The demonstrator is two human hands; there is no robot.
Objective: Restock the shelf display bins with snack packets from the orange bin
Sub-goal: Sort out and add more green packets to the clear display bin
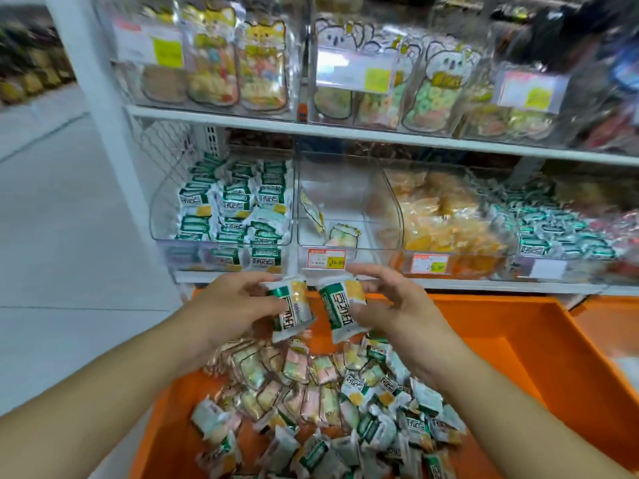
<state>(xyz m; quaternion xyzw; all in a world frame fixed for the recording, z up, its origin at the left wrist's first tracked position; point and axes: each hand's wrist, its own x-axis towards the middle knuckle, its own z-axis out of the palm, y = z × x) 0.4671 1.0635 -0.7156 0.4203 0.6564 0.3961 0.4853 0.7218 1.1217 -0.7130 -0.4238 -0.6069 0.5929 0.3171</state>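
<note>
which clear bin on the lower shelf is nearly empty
The second bin from the left: only a couple of packets lie in it, while the left bin and the orange-snack bin are well filled.

Both bare forearms reach forward, converging. Left hand [238, 305] and right hand [397, 305] raised side by side, palms facing inward, fingers [366, 271] curled, each pinching something; hands near, not touching.

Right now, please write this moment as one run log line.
left hand: holds green-white packet | right hand: holds second packet | position: above orange bin | middle clear bin: nearly empty
</note>
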